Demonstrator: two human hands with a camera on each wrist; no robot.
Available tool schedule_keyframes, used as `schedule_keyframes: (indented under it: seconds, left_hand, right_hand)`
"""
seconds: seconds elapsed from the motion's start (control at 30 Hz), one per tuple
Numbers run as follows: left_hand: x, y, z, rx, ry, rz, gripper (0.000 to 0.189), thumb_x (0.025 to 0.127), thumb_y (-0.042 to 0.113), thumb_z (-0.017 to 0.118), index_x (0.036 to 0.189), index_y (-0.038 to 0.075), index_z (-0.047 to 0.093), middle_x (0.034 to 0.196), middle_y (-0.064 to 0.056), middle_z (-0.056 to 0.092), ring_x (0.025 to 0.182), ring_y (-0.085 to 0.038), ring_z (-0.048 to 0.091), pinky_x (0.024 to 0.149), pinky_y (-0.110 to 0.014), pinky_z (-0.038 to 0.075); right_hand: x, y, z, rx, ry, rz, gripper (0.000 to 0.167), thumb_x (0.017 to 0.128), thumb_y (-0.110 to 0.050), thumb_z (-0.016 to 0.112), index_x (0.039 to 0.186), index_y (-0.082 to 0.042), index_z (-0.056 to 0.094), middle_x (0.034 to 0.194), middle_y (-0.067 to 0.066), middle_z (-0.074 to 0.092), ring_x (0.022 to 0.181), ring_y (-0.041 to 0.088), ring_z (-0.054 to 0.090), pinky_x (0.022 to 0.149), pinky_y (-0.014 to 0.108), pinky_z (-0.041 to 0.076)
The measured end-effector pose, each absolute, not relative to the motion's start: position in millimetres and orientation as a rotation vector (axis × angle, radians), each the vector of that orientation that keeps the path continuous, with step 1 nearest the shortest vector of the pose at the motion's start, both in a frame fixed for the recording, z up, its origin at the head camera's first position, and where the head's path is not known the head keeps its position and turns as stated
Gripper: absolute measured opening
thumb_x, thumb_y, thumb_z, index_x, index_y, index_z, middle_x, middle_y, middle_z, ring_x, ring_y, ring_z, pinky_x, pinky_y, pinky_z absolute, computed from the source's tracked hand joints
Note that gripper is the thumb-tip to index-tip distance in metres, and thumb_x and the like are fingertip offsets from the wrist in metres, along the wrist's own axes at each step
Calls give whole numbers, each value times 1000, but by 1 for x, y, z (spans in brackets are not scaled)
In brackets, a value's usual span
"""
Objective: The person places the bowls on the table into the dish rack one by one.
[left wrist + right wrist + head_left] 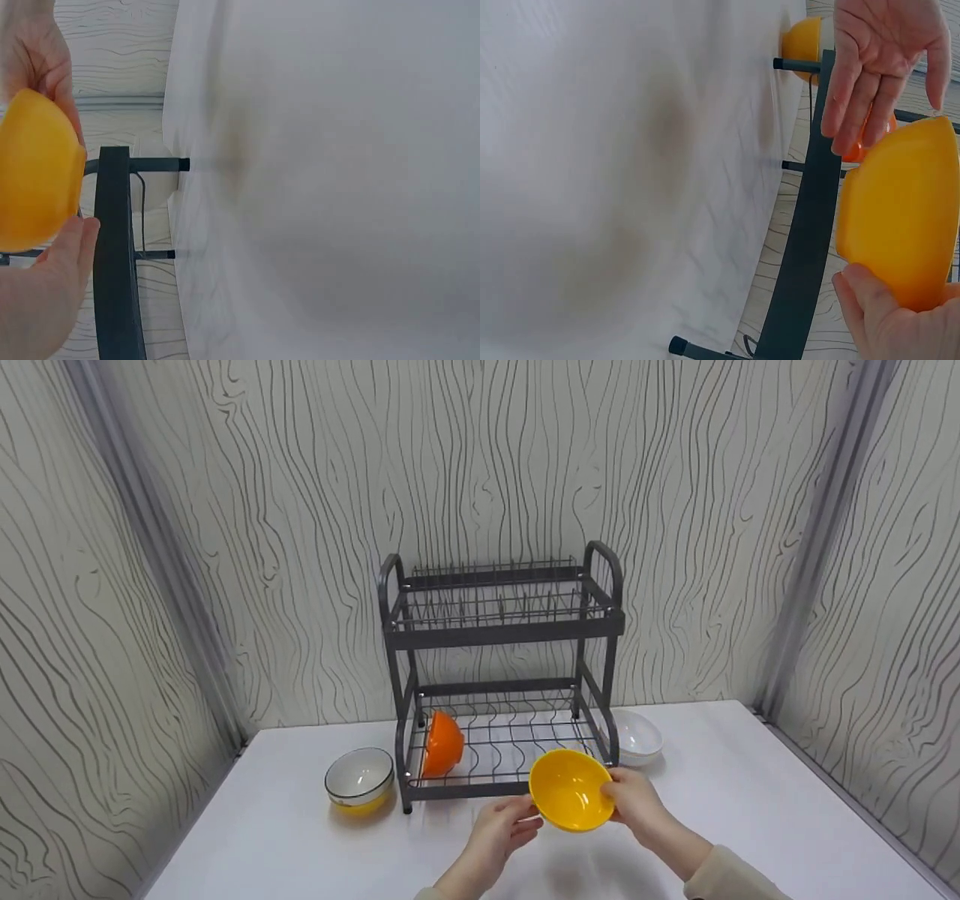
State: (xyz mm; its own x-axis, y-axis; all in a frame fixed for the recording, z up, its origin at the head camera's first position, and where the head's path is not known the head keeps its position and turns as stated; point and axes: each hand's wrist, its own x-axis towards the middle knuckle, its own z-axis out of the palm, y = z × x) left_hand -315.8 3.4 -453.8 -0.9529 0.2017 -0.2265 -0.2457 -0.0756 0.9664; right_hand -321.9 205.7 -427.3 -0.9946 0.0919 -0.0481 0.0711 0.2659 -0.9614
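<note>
Tilted in front of the rack is a yellow bowl (571, 791), its inside facing the head camera. My right hand (641, 806) grips its right side, thumb over the rim and fingers on the outer wall (904, 214). At the bowl's left edge, my left hand (501, 836) has its fingers extended; the right wrist view shows its palm and straight fingers (862, 94) beside the bowl. Behind them stands a dark two-tier dish rack (510, 634). An orange bowl (444, 745) rests on its side at the left of the lower tier.
Left of the rack, a white bowl with a dark rim (360, 774) sits over a yellow bowl (364, 808) on the white table (255, 832). A white bowl (637, 739) stands at the rack's right, partly behind its post. Wood-patterned panels (495, 457) enclose the table.
</note>
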Motion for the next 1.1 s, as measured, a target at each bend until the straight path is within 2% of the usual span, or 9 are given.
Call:
schedule_keyframes:
  seconds: [0.2,0.37,0.5,0.67,0.87,1.0,1.1]
  left_hand:
    - [-311,9,-453,-118,1853,2218,52,92,28,54,125,-11,42,109,-16,61,84,-13,65,83,-28,56]
    - [-312,8,-455,-143,1837,2237,47,91,19,53,124,-12,41,111,-18,59,84,-13,65,84,-28,55]
    - [-312,6,-456,-150,1795,2272,41,91,14,51,123,-12,43,109,-17,61,82,-12,66,85,-29,55]
    - [-312,1,-456,-140,1710,2328,37,91,10,47,122,-10,47,103,-11,66,78,-11,66,84,-27,55]
    - [-311,0,-455,-149,1559,2400,41,93,10,41,127,-11,37,103,-13,64,78,-10,64,86,-26,54]
    - [-310,0,-456,-146,1517,2420,41,93,11,40,127,-11,37,100,-11,64,79,-10,64,87,-26,54]
    - [-311,0,-457,-133,1511,2429,40,94,12,40,127,-11,39,98,-10,65,79,-9,64,86,-25,54]
  right_hand:
    - [-320,195,-429,-145,-2480,1866,32,88,0,45,116,13,52,93,15,62,70,16,62,67,32,59]
    - [-318,191,-429,-160,-2488,1867,31,88,-1,47,115,11,54,95,15,63,71,16,62,69,32,59]
    - [-320,190,-429,-185,-2477,1929,33,89,-4,48,118,11,52,102,18,61,76,17,63,73,33,59]
    - [-323,191,-430,-112,-2355,2189,41,94,-18,48,123,10,44,114,17,59,88,16,63,83,31,56]
    - [-323,194,-435,83,-2147,2633,67,94,-45,45,138,2,26,118,3,55,100,11,57,93,22,50]
    - [-322,196,-438,153,-2001,2885,71,93,-52,41,142,-6,19,119,-1,53,105,13,55,98,25,48]
    - [-321,197,-440,221,-1949,2988,72,94,-54,37,144,-7,16,121,-1,53,108,14,54,100,25,46]
